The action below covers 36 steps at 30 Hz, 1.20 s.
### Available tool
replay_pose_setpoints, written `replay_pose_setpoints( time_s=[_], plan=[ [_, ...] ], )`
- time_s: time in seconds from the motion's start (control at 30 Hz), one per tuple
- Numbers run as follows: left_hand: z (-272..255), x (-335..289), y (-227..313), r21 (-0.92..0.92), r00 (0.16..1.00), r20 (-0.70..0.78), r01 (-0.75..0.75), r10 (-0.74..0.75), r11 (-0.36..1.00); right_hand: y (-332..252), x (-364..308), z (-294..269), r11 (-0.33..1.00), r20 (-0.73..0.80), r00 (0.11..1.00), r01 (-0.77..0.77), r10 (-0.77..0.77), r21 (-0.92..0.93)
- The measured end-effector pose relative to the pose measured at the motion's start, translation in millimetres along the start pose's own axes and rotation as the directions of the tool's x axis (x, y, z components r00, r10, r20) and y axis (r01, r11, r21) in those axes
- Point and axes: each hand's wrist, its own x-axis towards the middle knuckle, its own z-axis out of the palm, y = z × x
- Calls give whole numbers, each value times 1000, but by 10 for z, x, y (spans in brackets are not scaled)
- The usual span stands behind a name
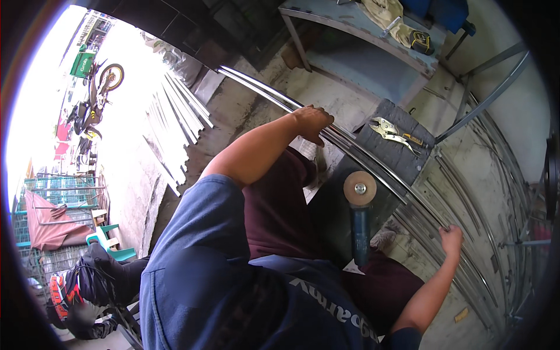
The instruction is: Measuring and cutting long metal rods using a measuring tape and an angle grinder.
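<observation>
Two long shiny metal tubes (379, 167) run diagonally across my lap, side by side. My left hand (313, 122) is closed around them toward their far left part. Lower down on the right, my right hand (451, 241) grips the other end of a tube with curled fingers. Just below the tubes, between my legs, an angle grinder (360, 224) with a blue body and a round tan disc lies on a dark surface. Beyond the tubes, locking pliers (389, 131) rest on a dark grey block (382, 153), with an orange-and-black handled tool (413, 140) beside them.
A grey metal workbench (350, 23) stands at the back, carrying a tape measure (420, 42) and cloth. More metal tubes (178, 108) lie on the floor at left, others at right. A person in dark clothing (96, 286) is at lower left. A motorcycle (90, 108) stands outside.
</observation>
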Motion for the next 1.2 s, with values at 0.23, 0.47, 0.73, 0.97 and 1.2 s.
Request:
replay_pose_setpoints(
  time_s=[0.23,0.47,0.73,0.97,1.2],
  plan=[
    [167,232,-41,52,999,-42,5,-3,999,42,-174,-21,997,-17,998,52,-53,-52],
    [130,-4,-182,106,995,-100,16,-6,994,-466,-130,-93,994,111,994,1,11,-106],
    [206,89,-133,162,999,-35,18,-13,987,-308,-159,-11,999,170,985,2,7,-53],
    [114,77,-76,187,995,51,78,-89,979,-479,-226,-85,998,178,983,-27,38,-64],
    [277,78,-140,260,991,-7,133,-135,956,-1216,-558,-207,975,-131,974,168,-187,-145]
  ],
)
